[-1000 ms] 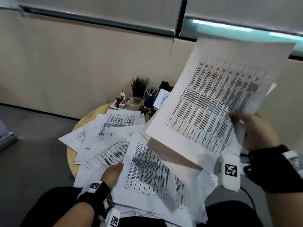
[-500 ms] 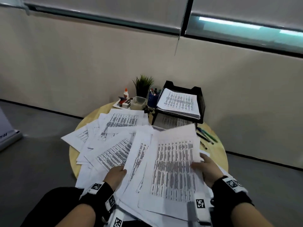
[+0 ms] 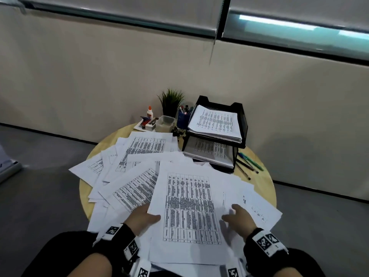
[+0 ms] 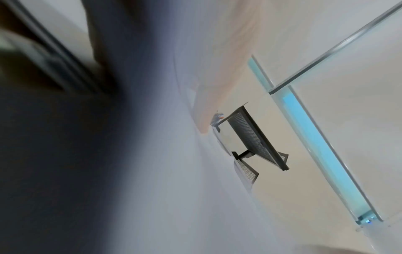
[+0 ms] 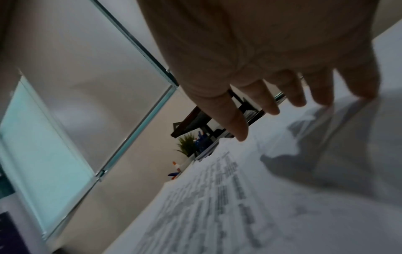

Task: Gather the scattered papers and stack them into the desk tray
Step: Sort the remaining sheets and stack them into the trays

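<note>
Printed sheets lie fanned over a round wooden table [image 3: 103, 144]. A black two-tier desk tray [image 3: 242, 120] stands at the back right, with a paper stack [image 3: 215, 120] in its upper tier and more sheets below. The top sheet [image 3: 189, 206] lies flat on the pile in front of me. My left hand [image 3: 143, 216] pinches its lower left edge, thumb on top and fingers hidden beneath. My right hand [image 3: 237, 216] rests on its right side. In the right wrist view the fingers [image 5: 234, 123] are spread and nearly straight, tips on paper. The left wrist view is mostly blurred paper, with the tray [image 4: 254, 137] beyond.
A potted plant [image 3: 170, 100], glue bottle [image 3: 149, 112], blue pen cup [image 3: 182, 118] and clear container [image 3: 164, 122] crowd the table's back edge, left of the tray. Loose pens [image 3: 249, 162] lie to the right of the tray. A wall rises close behind; grey floor surrounds the table.
My right hand brought the raised sheets down onto the pile in front of me and flattened out on them. My left hand shifted to the top sheet's left edge.
</note>
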Demonstrator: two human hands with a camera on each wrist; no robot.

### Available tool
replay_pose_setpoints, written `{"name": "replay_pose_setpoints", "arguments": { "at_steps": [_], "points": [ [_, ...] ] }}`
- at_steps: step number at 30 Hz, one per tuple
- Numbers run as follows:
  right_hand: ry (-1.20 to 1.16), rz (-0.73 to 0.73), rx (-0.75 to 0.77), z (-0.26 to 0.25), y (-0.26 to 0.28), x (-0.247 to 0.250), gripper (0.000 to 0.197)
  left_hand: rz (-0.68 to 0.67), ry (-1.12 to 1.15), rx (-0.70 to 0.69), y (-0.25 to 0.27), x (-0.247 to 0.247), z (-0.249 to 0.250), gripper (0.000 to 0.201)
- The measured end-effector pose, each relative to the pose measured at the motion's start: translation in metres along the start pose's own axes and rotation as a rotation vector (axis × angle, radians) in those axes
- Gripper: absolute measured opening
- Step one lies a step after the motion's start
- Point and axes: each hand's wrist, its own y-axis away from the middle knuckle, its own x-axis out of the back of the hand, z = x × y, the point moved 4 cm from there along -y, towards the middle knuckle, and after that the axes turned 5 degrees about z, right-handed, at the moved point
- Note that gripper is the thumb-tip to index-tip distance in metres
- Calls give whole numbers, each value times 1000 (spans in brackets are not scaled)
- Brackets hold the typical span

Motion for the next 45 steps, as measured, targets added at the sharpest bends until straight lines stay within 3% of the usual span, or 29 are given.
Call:
{"name": "replay_pose_setpoints", "arguments": {
  "at_steps": [1,3,5,8,12,19,22,24,35,39,45],
  "points": [
    [67,44,-47,7,2,5,40,8,18,-19,-4,1,-3,54],
    [132,86,-116,19,5,11,40,53,-2,-80,-2,2,4,50],
    [101,84,-157,25,7,16,37,130,-3,-128,2,6,11,46],
    [-54,117,-181,27,11,22,50,155,6,-169,5,8,15,40],
    [-321,144,-163,23,20,23,24,178,-25,-193,5,8,13,36],
    [-370,129,-63,19,19,7,16,227,74,-147,1,14,5,39],
    [-226,41,22,11,24,4,15,198,91,-134,2,13,5,46],
    [-114,86,83,5,27,16,16,182,122,-136,6,11,9,53],
    [-53,529,293,-31,57,144,5,173,72,-153,4,13,8,50],
    [-159,596,330,-44,60,178,7,148,75,-154,2,14,5,46],
    [-474,640,325,-41,58,187,6,157,23,-178,1,12,5,49]
  ]
}}
